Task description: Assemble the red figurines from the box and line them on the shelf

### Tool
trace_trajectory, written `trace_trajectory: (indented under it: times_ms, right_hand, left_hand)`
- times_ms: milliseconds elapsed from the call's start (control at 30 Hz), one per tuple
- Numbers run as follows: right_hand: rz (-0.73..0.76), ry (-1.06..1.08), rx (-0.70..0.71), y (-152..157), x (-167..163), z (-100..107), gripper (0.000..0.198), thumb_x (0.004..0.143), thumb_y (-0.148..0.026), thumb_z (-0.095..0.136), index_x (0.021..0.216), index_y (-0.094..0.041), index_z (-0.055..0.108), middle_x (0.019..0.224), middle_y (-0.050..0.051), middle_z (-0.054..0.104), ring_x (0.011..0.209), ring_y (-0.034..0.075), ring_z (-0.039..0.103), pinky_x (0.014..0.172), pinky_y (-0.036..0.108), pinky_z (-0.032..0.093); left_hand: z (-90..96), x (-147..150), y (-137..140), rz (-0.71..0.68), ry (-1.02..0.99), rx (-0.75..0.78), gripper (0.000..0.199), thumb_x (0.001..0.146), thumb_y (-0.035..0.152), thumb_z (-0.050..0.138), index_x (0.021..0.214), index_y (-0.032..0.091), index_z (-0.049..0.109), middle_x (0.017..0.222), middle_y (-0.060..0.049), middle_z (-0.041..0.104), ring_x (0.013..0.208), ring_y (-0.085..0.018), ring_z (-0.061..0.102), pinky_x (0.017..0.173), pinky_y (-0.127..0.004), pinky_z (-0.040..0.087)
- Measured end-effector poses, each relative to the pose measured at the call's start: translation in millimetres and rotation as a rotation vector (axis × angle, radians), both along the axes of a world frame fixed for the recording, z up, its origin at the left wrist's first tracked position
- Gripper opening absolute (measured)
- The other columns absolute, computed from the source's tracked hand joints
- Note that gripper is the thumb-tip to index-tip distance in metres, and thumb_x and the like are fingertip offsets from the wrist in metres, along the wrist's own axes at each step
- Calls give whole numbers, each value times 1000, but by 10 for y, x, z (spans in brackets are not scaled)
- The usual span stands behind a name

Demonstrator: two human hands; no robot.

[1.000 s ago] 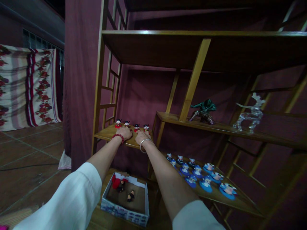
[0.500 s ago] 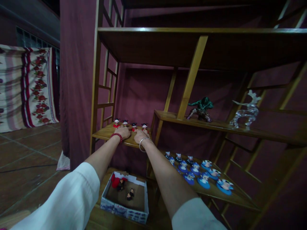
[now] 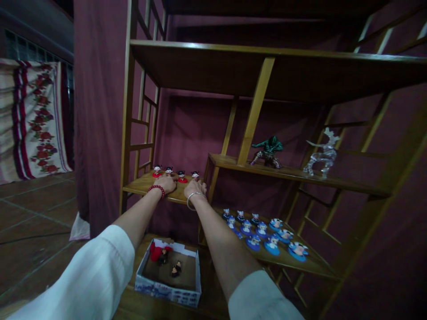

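Observation:
Four-sided shelf space at the left holds a row of small red-and-black doll figurines. The leftmost figurine stands on a red base, clear of my fingers. My left hand, with a red bead bracelet, is closed at the base of the second figurine, hiding its lower part. Between my hands a third figurine stands upright, untouched. My right hand, wearing a silver bangle, has its fingers around the lower part of the rightmost figurine. Both hands are low over the wooden shelf, fingertips partly hidden.
Below stands an open box with a red piece and small dark figures inside. Several blue-based figurines fill the lower right shelf. A green crouching statue and a clear glass deer stand on the middle shelf. A wooden post divides the unit.
My right hand has shifted from beside the third figurine to the rightmost one. My left hand stays at the second. The whole view has swung slightly right.

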State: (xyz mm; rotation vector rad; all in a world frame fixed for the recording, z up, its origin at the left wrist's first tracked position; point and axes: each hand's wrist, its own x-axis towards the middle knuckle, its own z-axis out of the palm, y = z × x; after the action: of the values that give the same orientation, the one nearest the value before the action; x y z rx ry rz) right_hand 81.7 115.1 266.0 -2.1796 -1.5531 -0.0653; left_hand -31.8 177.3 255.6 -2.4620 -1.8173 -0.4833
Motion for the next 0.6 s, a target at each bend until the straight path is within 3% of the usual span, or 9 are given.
trace_trajectory:
  times_ms: [233, 433, 600]
  right_hand:
    - [13, 2, -69, 88, -20, 35, 44, 81, -20, 36, 125, -17, 40, 136, 18, 31, 123, 28, 31, 92, 44, 28]
    - [-29, -31, -114, 196, 17, 33, 46, 83, -25, 33, 128, -18, 38, 136, 19, 31, 122, 30, 32, 90, 48, 27]
    - [-31, -47, -128, 236, 40, 48, 43, 82, -25, 33, 123, -19, 44, 130, 17, 39, 118, 29, 36, 89, 45, 29]
  left_hand:
    - [-4, 0, 17, 2, -22, -2, 41, 81, 41, 31, 116, 37, 53, 122, -4, 53, 112, -25, 46, 91, -40, 35]
    - [5, 1, 3, 11, -38, -3, 41, 81, 41, 31, 114, 37, 54, 122, -6, 53, 111, -26, 47, 90, -41, 36]
    - [-6, 2, 23, 20, -39, -1, 41, 80, 41, 32, 114, 35, 55, 120, -6, 54, 109, -26, 49, 90, -40, 36]
